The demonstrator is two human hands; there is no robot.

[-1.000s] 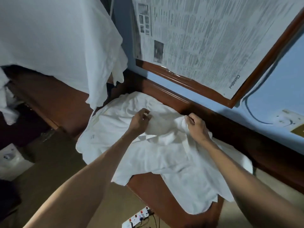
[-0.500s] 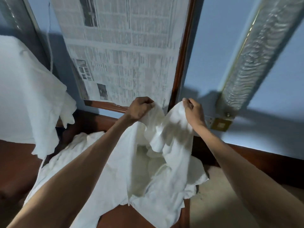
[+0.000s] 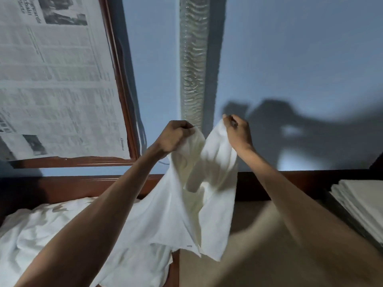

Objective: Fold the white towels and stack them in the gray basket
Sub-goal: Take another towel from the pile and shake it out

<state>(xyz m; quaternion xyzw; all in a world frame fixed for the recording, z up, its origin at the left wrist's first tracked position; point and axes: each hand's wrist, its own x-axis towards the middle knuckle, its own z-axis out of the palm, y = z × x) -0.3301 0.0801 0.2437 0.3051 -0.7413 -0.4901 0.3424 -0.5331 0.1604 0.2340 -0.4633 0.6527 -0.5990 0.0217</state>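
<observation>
- The white towel [image 3: 199, 204] is up in the air in front of the blue wall. It hangs straight down from its top edge, long axis vertical.
- The left hand [image 3: 174, 135] and right hand [image 3: 238, 131] each pinch that top edge with curled fingers. They're just beside each other, so the cloth between them sags bunched.
- My guess is the hands need to spread sideways next.
- The unfolded towel pile [image 3: 41, 235] is at lower left. The stack of folded towels [image 3: 360, 206] is far right, nearer the right hand.
</observation>
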